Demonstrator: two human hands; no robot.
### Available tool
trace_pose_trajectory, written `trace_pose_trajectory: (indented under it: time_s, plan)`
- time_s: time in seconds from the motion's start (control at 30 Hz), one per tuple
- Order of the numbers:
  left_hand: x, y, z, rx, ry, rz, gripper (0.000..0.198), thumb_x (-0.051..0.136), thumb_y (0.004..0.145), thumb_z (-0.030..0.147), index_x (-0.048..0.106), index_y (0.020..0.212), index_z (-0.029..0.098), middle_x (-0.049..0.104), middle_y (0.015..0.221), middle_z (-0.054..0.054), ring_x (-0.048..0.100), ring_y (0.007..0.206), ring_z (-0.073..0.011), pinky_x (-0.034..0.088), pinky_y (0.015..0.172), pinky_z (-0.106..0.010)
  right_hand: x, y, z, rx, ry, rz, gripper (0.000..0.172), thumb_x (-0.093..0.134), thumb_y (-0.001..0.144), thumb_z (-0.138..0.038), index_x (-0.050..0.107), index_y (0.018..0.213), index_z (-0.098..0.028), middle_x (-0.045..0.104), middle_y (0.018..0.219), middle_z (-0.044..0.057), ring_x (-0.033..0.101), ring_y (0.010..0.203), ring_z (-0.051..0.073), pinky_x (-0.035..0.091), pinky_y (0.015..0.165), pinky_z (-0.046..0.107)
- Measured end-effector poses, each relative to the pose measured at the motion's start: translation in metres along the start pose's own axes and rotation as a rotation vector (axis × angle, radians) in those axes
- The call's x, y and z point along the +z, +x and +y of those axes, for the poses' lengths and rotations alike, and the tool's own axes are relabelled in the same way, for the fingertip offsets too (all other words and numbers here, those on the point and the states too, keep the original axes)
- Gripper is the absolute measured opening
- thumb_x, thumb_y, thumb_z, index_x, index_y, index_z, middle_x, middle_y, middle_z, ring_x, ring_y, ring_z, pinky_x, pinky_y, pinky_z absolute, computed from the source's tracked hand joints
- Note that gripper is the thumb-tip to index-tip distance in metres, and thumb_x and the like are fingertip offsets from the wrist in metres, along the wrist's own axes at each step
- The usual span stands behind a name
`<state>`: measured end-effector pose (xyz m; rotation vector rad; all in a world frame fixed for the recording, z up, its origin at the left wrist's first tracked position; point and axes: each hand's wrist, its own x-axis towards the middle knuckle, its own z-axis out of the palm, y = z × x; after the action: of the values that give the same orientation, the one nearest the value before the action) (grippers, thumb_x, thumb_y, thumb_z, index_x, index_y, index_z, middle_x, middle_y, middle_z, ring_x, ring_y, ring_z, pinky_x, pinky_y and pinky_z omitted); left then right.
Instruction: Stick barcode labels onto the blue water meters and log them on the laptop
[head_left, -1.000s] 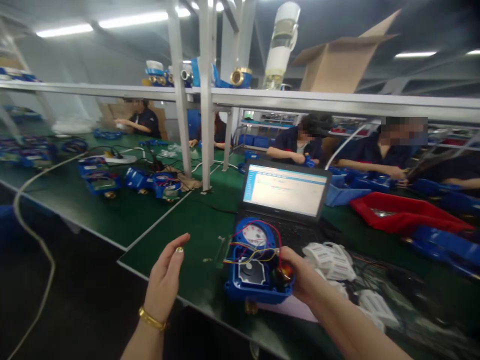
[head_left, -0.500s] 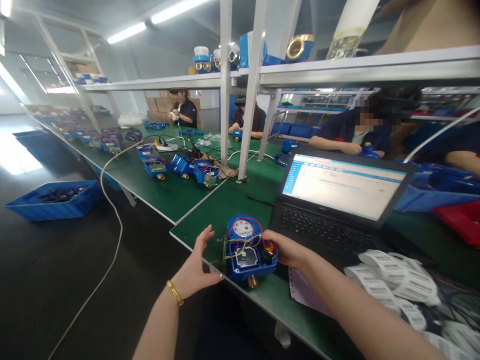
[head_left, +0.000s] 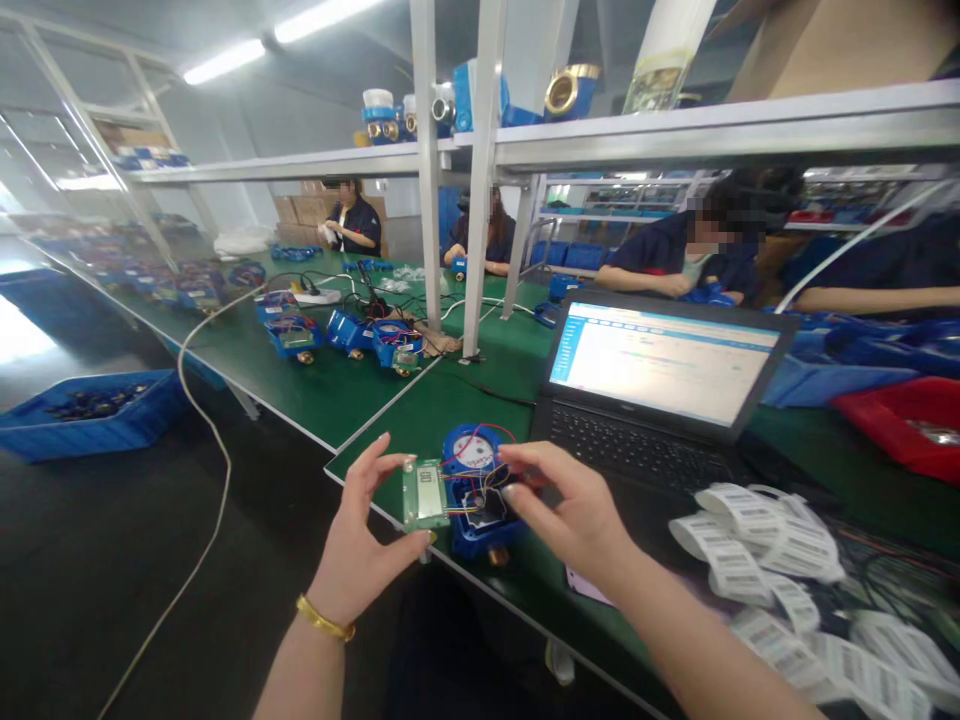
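My left hand [head_left: 360,545] grips a green circuit board [head_left: 411,500] by its edges, thumb below and fingers above. The board's small LCD screen [head_left: 430,492] faces up. Thin coloured wires run from it into an open blue water meter [head_left: 466,541] with a round white dial [head_left: 475,451] and a brass fitting [head_left: 498,555], standing at the table's front edge. Over the meter's right side, my right hand [head_left: 581,510] has thumb and index finger closing around the thin wires [head_left: 493,478]; part of the housing is hidden behind it.
An open laptop [head_left: 660,365] stands behind my right hand. Barcode label strips [head_left: 757,530] lie at right, near a red bin [head_left: 900,425]. Several blue meters [head_left: 349,330] sit farther back by a metal post [head_left: 474,200]. Co-workers [head_left: 675,250] sit opposite. A blue crate [head_left: 90,410] is at left.
My left hand, open before, now holds the circuit board, which has turned from on edge to screen up. My right hand has moved from the meter's right side to the wires above it.
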<state>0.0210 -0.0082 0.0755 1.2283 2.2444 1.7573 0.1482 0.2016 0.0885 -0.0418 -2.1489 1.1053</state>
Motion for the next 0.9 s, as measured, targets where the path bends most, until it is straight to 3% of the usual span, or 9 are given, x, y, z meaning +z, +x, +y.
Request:
trace_pose_trajectory:
  time_s: [0.07,0.17,0.23,0.33,0.4,0.5,0.63,0.9]
  plan:
    - [0.005,0.007,0.019,0.057,0.029,0.030,0.084,0.072,0.070,0.024,0.027,0.141,0.027,0.051,0.124,-0.008,0.048,0.118,-0.0253,0.032,0.109,-0.048,0.011,-0.006,-0.012,-0.168,-0.040,-0.050,0.028,0.057,0.085,-0.023,0.064,0.113,-0.019,0.065,0.104,0.008,0.060,0.093,0.022,0.049,0.081,0.034]
    - [0.022,0.020,0.039,0.091,0.045,0.089,0.081,0.072,0.070,0.025,0.030,0.139,0.027,0.052,0.119,-0.006,0.049,0.116,-0.0229,0.035,0.108,-0.045,0.028,-0.010,-0.016,-0.186,-0.017,0.002,0.021,0.054,0.088,-0.021,0.067,0.104,-0.019,0.067,0.093,0.008,0.061,0.086,0.021,0.049,0.078,0.033]
    - [0.036,0.028,0.046,0.114,0.013,0.132,0.081,0.073,0.070,0.027,0.031,0.139,0.026,0.052,0.117,-0.005,0.050,0.115,-0.0216,0.036,0.108,-0.042,0.034,-0.010,-0.012,-0.059,0.094,0.069,0.020,0.051,0.089,-0.024,0.070,0.093,-0.019,0.067,0.081,0.006,0.061,0.073,0.019,0.048,0.068,0.030]
    - [0.059,0.038,0.049,0.122,-0.121,0.110,0.084,0.074,0.071,0.028,0.027,0.140,0.025,0.047,0.123,-0.007,0.047,0.121,-0.0215,0.039,0.106,-0.036,0.034,-0.004,-0.006,0.268,0.390,0.109,0.028,0.057,0.084,-0.039,0.072,0.078,-0.016,0.064,0.066,0.005,0.056,0.057,0.016,0.043,0.054,0.025]
    - [0.071,0.042,0.047,0.104,-0.215,0.035,0.082,0.069,0.074,0.029,0.022,0.142,0.026,0.043,0.128,-0.009,0.047,0.122,-0.0222,0.040,0.104,-0.036,0.030,0.002,-0.005,0.460,0.606,0.129,0.036,0.066,0.075,-0.050,0.072,0.071,-0.014,0.062,0.062,0.005,0.051,0.052,0.013,0.040,0.050,0.022]
    - [0.081,0.046,0.042,0.095,-0.198,-0.021,0.075,0.060,0.080,0.029,0.020,0.143,0.028,0.040,0.131,-0.009,0.052,0.115,-0.0216,0.042,0.102,-0.039,0.024,0.009,-0.008,0.628,0.852,0.188,0.043,0.079,0.057,-0.055,0.071,0.064,-0.013,0.060,0.061,0.005,0.049,0.054,0.011,0.039,0.049,0.019]
    - [0.083,0.045,0.038,0.124,-0.024,0.015,0.072,0.059,0.083,0.033,0.020,0.144,0.031,0.043,0.133,-0.008,0.053,0.106,-0.0199,0.046,0.095,-0.039,0.019,0.013,-0.011,0.738,0.993,0.210,0.044,0.086,0.046,-0.052,0.072,0.062,-0.013,0.061,0.062,0.005,0.051,0.055,0.011,0.039,0.048,0.017]
    - [0.083,0.040,0.038,0.150,0.033,0.029,0.073,0.060,0.084,0.034,0.019,0.144,0.032,0.043,0.138,-0.006,0.053,0.108,-0.0171,0.047,0.094,-0.033,0.018,0.011,-0.006,0.743,1.056,0.204,0.042,0.088,0.048,-0.049,0.072,0.062,-0.013,0.061,0.060,0.005,0.051,0.053,0.010,0.041,0.048,0.017]
